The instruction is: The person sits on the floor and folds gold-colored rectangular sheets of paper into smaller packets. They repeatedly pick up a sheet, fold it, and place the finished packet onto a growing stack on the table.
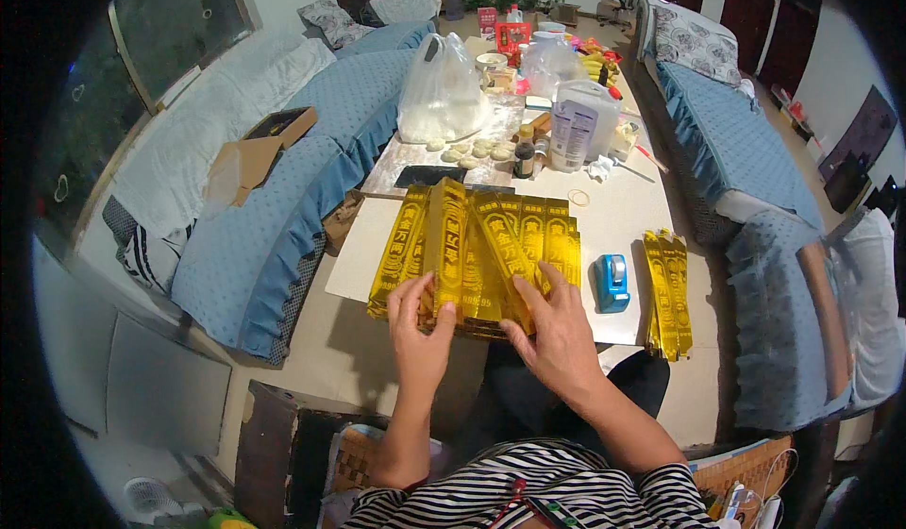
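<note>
Gold foil paper strips with printed characters (555,235) lie in a fanned stack at the near edge of the table. My left hand (422,334) has its thumb and fingers on either side of a folded gold bar-shaped piece (447,246), which stands over the stack. My right hand (559,331) touches a slanted gold piece (501,235) with spread fingers; its thumb is at the lower end. A blue tape dispenser (612,283) is right of the stack. Further right, more gold pieces (665,292) overhang the table edge.
Beyond the stack on the table (354,260) are a dark flat object (429,176), pale dough-like rounds (483,150), a white plastic bag (440,94), a brown bottle (524,157), a large plastic jug (575,129) and rubber bands (579,197). Blue-covered sofas (269,232) line both sides.
</note>
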A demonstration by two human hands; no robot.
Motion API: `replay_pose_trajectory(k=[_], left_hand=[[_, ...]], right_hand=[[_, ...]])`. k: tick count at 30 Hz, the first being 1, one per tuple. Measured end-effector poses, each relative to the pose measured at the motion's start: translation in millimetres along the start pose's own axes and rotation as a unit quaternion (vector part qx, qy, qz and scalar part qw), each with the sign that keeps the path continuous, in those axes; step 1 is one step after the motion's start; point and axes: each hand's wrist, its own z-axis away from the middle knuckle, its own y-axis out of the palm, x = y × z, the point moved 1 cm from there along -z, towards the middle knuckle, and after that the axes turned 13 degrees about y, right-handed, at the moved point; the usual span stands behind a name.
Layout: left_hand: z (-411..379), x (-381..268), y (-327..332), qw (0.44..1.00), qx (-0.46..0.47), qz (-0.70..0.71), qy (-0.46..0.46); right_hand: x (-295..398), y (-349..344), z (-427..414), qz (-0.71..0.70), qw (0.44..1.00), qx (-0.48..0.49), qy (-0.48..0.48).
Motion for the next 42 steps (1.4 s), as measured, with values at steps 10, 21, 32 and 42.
replay_pose_trajectory(k=[10, 21, 32, 42], left_hand=[[6.5, 13.7, -3.3, 0.973, 0.009, 0.219, -0.077], [10.0, 17.8, -3.1, 0.966, 0.024, 0.247, -0.076], [10.5, 6.1, 0.8, 0.930, -0.013, 0.339, -0.144], [-58.9, 52.6, -89.7, 0.925, -0.030, 0.335, -0.176]], right_hand=[[5.7, 18.1, -4.9, -0.050, 0.998, 0.032, -0.001], [17.8, 27.1, -8.8, -0.086, 0.995, 0.045, -0.010], [-1.5, 22.3, 0.1, -0.183, 0.978, 0.016, 0.102], [-76.3, -17.0, 1.4, -0.481, 0.811, -0.003, 0.333]])
